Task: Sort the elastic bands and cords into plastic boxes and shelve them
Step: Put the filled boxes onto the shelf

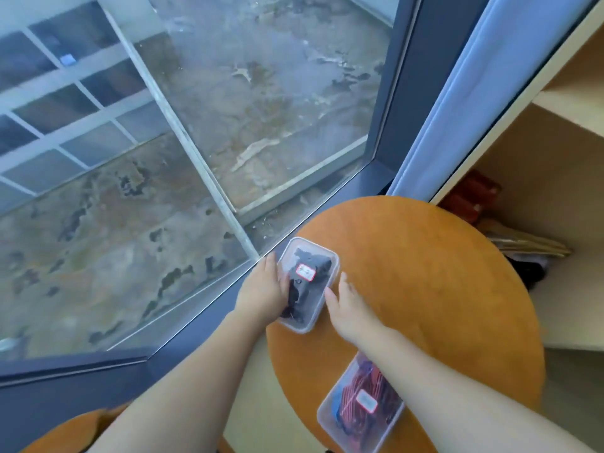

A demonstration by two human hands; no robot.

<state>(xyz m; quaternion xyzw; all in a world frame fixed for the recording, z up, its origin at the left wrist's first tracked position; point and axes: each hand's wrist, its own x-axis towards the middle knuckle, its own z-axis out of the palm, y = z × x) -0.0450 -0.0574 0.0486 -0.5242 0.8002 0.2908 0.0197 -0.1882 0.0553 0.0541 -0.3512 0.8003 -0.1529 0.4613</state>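
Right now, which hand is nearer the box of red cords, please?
Right. The right hand lies beyond the box of red cords; the left hand rests farther off, against the black-filled box.

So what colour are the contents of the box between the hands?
Black, seen through the clear box in the head view.

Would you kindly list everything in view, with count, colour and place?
table: one, round, orange wood, beside the window
window: one, dark grey frame, left and ahead
curtain: one, pale blue, right of the window
shelf: one, beige, far right
red items: blurred, count unclear, on the shelf
far box: one, clear, dark contents, table's far-left edge
near box: one, clear, red and blue cords, table's near edge
orange surface: one, bottom-left corner
left hand: touches far box's left side
right hand: fingers at far box's right side
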